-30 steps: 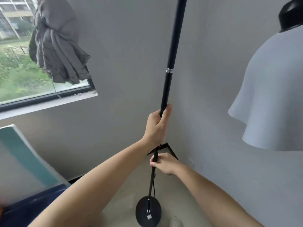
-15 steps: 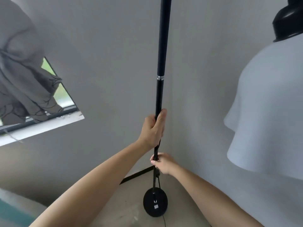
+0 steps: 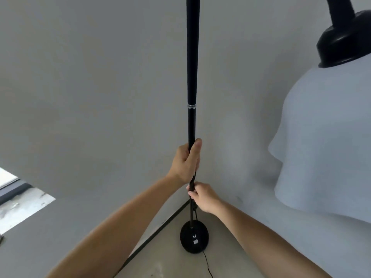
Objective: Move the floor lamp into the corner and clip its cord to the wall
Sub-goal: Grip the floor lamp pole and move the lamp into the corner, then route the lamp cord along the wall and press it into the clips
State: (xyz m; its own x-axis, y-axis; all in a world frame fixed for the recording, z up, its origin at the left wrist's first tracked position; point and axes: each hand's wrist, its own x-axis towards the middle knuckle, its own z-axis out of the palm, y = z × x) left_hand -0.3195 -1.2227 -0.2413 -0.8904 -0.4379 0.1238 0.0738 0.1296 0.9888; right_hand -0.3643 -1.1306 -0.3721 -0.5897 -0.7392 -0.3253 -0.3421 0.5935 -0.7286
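A black floor lamp stands upright with its thin pole point(image 3: 192, 77) running up the middle of the view. Its round black base point(image 3: 194, 237) rests on the floor close to the room corner. My left hand point(image 3: 187, 160) is shut around the pole at mid height. Just below it my right hand point(image 3: 201, 196) grips the pole too. The white lamp shade point(image 3: 329, 141) with its black cap point(image 3: 341, 45) hangs at the upper right. A thin black cord point(image 3: 206, 263) trails from the base toward the bottom edge.
Two grey walls meet in the corner point(image 3: 218, 117) behind the pole. A dark baseboard point(image 3: 156, 231) runs along the left wall. A window sill point(image 3: 22, 207) shows at the lower left. The floor point(image 3: 170, 263) is pale concrete.
The lamp has gone from tilted to upright and its base sits nearer the corner. My view has swung right, so the window and the hanging grey cloth have left the frame. Both hands keep their grip.
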